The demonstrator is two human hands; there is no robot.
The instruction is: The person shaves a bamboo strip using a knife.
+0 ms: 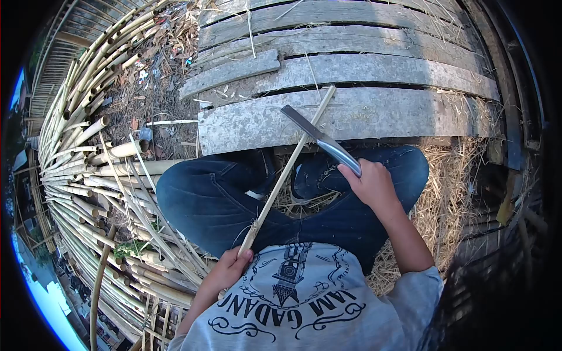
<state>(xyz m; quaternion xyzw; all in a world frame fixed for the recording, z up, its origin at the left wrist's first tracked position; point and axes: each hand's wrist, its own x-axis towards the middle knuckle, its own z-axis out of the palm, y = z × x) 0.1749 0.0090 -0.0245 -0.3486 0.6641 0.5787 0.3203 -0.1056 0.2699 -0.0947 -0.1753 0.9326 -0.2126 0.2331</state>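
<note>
My left hand [232, 268] is closed around the near end of a split bamboo strip [280, 181], close to my waist. The strip slants up and to the right across my lap, its far end over the nearest plank [246, 124]. A knife [338, 153] with a dark, square-tipped blade and a shiny grey handle is gripped in my right hand [370, 184]. Its blade points up and left and crosses the strip near the plank's front edge. Whether the edge touches the strip I cannot tell.
Bamboo poles [123, 151] are heaped along the left, with thin bamboo strips [161, 225] leaning over them. A short loose board [231, 75] lies on the slatted platform ahead. Straw-like shavings [448, 202] cover the ground at right. My crossed legs are below the platform edge.
</note>
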